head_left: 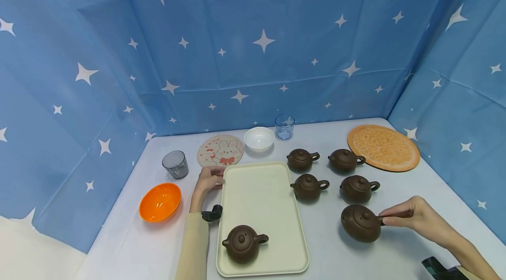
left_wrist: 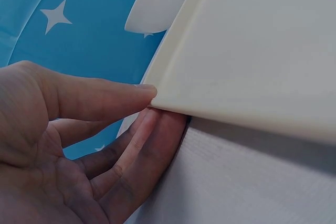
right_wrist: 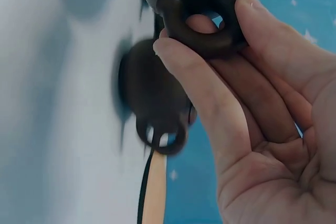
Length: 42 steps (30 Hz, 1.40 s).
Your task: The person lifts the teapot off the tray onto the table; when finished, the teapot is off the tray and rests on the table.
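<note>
My right hand (head_left: 421, 220) pinches the looped handle of a dark brown teapot (head_left: 361, 224), which tilts sideways above the white cloth, its shadow beneath it. The right wrist view shows thumb and fingers around that handle (right_wrist: 205, 40). My left hand (head_left: 211, 180) grips the far left corner of a cream rectangular tray (head_left: 262, 196), thumb on the rim and fingers under it, as the left wrist view shows. Another brown teapot (head_left: 243, 244) sits upright on the near left part of the tray, its handle to the right.
Several more brown teapots (head_left: 356, 188) stand between the tray and an orange round mat (head_left: 383, 147). Beyond the tray are a bunny-print mat (head_left: 221, 149), a white bowl (head_left: 259, 139) and a blue glass (head_left: 284, 127). An orange bowl (head_left: 160, 202) and a grey glass (head_left: 175, 165) stand left.
</note>
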### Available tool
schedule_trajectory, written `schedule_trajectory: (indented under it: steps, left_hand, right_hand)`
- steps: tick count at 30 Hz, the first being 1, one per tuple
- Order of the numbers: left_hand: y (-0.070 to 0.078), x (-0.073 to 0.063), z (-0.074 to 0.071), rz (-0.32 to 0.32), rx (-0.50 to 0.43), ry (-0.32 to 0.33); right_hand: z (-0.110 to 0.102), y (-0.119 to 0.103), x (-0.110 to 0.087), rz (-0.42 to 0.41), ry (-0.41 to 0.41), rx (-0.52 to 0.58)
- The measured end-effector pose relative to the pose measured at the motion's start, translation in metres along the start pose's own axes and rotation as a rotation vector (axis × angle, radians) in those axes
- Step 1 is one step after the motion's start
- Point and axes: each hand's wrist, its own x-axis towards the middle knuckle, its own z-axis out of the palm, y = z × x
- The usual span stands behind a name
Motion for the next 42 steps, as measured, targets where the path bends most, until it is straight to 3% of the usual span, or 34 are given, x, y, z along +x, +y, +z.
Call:
schedule_trajectory:
  steps: [12,18,21,25,28,42]
  left_hand:
    - [0.001,0.000,-0.001,-0.016,-0.016,-0.005]
    - [0.020,-0.013,-0.004,-0.023,-0.032,-0.049]
    - [0.019,-0.012,-0.003,-0.009,-0.019,-0.050]
    - [0.002,-0.002,-0.002,0.002,-0.013,-0.023]
    - [-0.001,0.002,-0.001,-0.008,-0.002,0.002]
    - [-0.001,0.001,-0.001,-0.003,-0.002,0.002]
  right_hand:
    - [-0.024,0.029,-0.014,0.033,0.030,-0.037]
    - [-0.024,0.036,-0.015,0.028,0.010,-0.025]
    - [-0.024,0.039,-0.016,0.020,0.007,-0.019]
    - [-0.024,0.041,-0.014,0.023,0.006,-0.030]
    - [-0.025,0.040,-0.013,0.034,0.002,-0.044]
    - [-0.025,0.036,-0.013,0.119,-0.007,-0.084]
